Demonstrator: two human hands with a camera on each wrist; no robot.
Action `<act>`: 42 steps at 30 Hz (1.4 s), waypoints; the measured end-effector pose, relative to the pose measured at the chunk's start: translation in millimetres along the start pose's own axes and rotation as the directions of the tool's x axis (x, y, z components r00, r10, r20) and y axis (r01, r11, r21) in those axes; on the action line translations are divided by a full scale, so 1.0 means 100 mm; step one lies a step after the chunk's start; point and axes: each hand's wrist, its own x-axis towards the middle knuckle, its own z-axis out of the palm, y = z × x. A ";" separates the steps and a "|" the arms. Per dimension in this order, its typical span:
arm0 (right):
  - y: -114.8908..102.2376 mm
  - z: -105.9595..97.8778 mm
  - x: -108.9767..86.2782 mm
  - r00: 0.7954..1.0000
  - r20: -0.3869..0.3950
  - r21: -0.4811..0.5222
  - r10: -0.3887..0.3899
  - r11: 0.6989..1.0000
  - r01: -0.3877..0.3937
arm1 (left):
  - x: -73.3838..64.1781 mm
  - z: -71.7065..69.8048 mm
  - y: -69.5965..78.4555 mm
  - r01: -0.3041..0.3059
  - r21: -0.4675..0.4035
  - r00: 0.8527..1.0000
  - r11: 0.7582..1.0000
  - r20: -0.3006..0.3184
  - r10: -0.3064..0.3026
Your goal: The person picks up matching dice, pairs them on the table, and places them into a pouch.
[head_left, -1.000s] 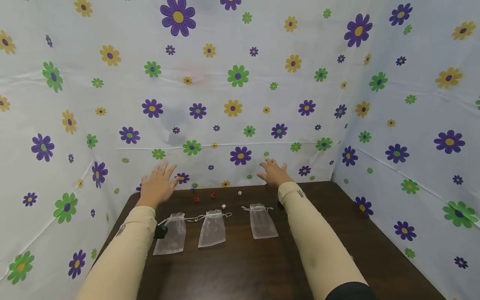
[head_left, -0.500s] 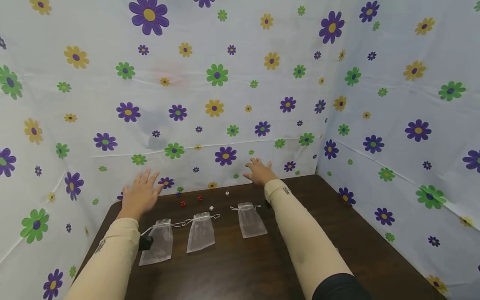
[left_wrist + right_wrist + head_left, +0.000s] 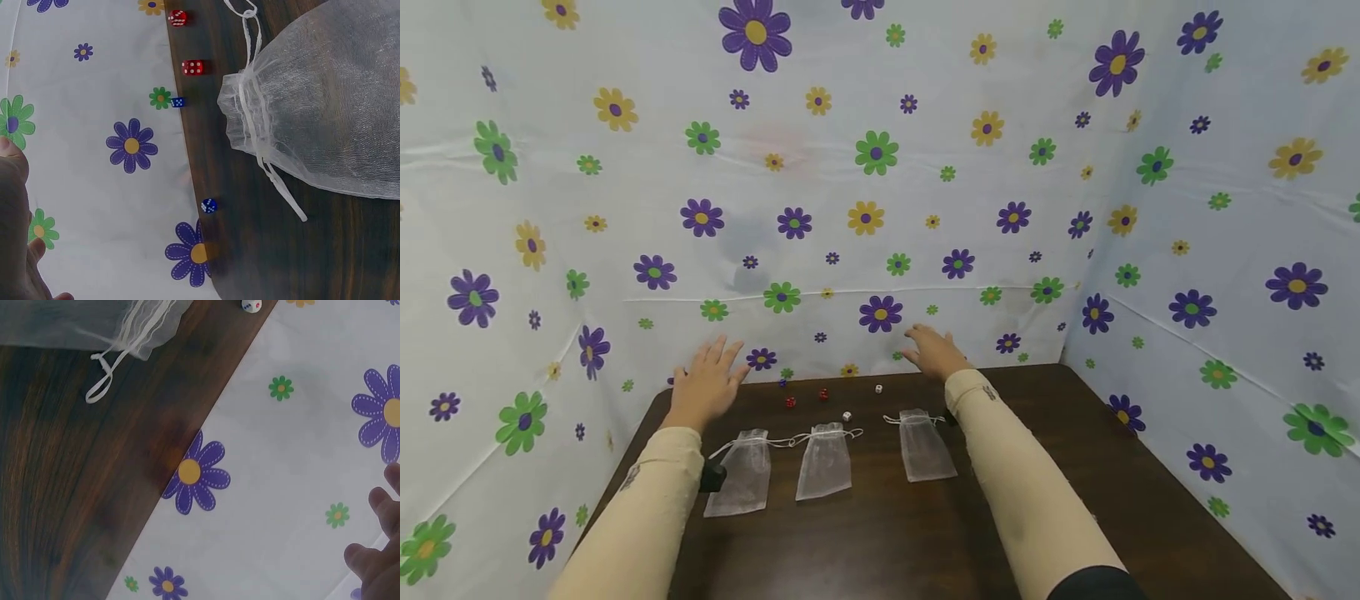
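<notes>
Both hands are raised over the far part of the table with nothing in them. My left hand (image 3: 706, 383) has its fingers spread, above and beyond the left mesh drawstring bag (image 3: 741, 479). My right hand (image 3: 936, 352) hovers past the right mesh bag (image 3: 925, 450), fingers reaching left. Between those two lies a middle mesh bag (image 3: 824, 467). Behind the bags sit small dice: a red die (image 3: 791, 402), another red die (image 3: 823, 394), a white die (image 3: 847, 416) and another white die (image 3: 878, 388). The left wrist view shows a blue die (image 3: 178, 102) and a second blue die (image 3: 209, 205) near the table's edge.
The dark wooden table (image 3: 880, 542) ends at a white flowered cloth (image 3: 895, 192) hung behind it and along both sides. Loose white drawstrings (image 3: 790, 442) of the left and middle bags meet or nearly meet.
The head view swung right and came back. Both hands shifted slightly, a little lower and leftward. Bags and dice stay in place.
</notes>
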 end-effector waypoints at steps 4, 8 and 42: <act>-0.02 0.07 0.02 1.000 -0.013 0.031 -0.010 0.999 0.010 | 0.01 0.03 0.00 -0.004 0.003 1.000 1.000 0.003 0.003; -0.07 0.16 0.04 0.999 -0.025 0.030 -0.036 0.999 0.036 | 0.01 0.09 -0.02 -0.010 0.002 1.000 1.000 0.019 0.010; -0.88 1.19 -0.30 0.885 0.437 0.363 -0.161 0.932 -0.010 | -0.37 0.85 0.86 0.216 -0.271 0.893 0.938 0.444 -0.078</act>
